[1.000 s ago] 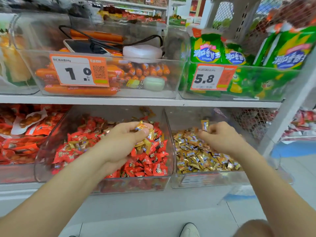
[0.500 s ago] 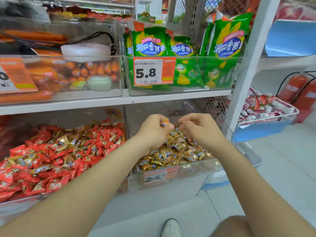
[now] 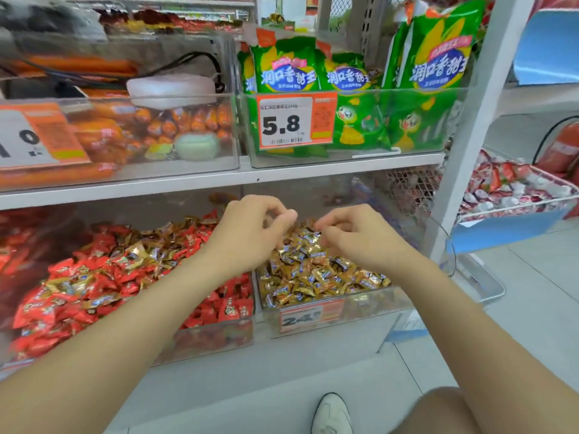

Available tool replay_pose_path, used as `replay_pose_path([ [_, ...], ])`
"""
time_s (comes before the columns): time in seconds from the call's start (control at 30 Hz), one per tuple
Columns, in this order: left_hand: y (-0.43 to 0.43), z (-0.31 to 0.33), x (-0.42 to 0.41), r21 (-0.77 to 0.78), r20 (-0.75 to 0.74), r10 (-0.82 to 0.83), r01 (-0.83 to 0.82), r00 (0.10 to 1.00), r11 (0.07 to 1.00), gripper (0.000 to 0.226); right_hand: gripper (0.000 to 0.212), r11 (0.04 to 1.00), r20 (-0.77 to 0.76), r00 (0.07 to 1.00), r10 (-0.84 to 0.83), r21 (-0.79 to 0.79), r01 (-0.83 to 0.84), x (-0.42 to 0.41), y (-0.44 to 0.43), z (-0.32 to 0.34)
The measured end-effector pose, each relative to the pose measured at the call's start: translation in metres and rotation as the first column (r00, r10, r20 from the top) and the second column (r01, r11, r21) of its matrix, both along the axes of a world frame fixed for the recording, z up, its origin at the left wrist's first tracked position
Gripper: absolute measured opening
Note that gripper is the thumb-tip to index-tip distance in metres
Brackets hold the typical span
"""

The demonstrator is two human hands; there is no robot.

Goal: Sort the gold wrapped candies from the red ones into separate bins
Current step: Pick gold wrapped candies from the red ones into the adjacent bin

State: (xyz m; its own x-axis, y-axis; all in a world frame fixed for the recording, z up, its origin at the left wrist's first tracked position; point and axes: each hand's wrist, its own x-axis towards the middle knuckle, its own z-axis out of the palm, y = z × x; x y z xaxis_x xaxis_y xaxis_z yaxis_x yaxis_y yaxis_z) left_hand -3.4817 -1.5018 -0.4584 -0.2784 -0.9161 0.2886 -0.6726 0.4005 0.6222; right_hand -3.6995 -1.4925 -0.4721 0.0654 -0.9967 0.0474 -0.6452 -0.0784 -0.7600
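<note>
over the clear plastic bin of gold wrapped candies [image 3: 316, 274] hang both hands, close together: the left hand [image 3: 250, 236] and right hand [image 3: 354, 236] have fingers curled, thumb near fingertips (whether either pinches a candy, i cannot tell). just left sits the clear bin of red wrapped candies [image 3: 103, 283], gold ones mixed in. the orange price tag [image 3: 294, 122] above reads "5.8".

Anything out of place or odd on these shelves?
Yes. Gold candies lie mixed among the red candies in the left bin. In the sausage bin above sit a white case, cable and green jar.
</note>
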Motion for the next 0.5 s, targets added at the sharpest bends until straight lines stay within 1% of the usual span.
replay_pose_path([
  [0.1,0.012,-0.004,0.05,0.172,-0.15,0.08,-0.054,0.985,0.984,0.033,0.02,0.987,-0.018,0.987,0.161,-0.023,-0.161,0.039,0.011,0.014],
  [0.13,0.013,-0.008,0.07,0.222,-0.159,0.114,-0.077,0.981,0.972,0.033,0.021,0.977,-0.037,0.977,0.209,-0.034,-0.21,0.054,0.014,0.017],
  [0.2,0.015,-0.014,0.109,0.27,-0.084,0.146,-0.119,0.986,0.955,0.038,0.02,0.95,-0.125,0.949,0.29,-0.08,-0.3,0.084,0.019,0.018],
  [0.27,0.014,-0.018,0.145,0.269,0.051,0.12,-0.129,0.991,0.954,0.05,0.021,0.915,-0.216,0.914,0.343,-0.143,-0.377,0.113,0.02,0.018],
  [0.33,0.013,-0.021,0.176,0.23,0.271,0.102,-0.168,0.957,0.959,0.055,0.024,0.881,-0.299,0.877,0.376,-0.179,-0.438,0.139,0.017,0.017],
  [0.37,0.013,-0.022,0.188,0.192,0.399,0.097,-0.187,0.912,0.964,0.056,0.027,0.868,-0.323,0.863,0.388,-0.185,-0.46,0.15,0.014,0.014],
  [0.43,0.015,-0.024,0.204,0.128,0.621,0.101,-0.228,0.778,0.965,0.052,0.029,0.863,-0.353,0.85,0.39,-0.18,-0.471,0.171,0.006,0.008],
  [0.47,0.017,-0.023,0.208,0.085,0.696,0.135,-0.268,0.705,0.96,0.048,0.03,0.868,-0.371,0.849,0.376,-0.181,-0.463,0.18,0.002,0.004],
  [0.5,0.019,-0.021,0.211,0.047,0.739,0.173,-0.306,0.651,0.951,0.046,0.031,0.875,-0.378,0.853,0.36,-0.181,-0.45,0.189,-0.002,0.0],
])
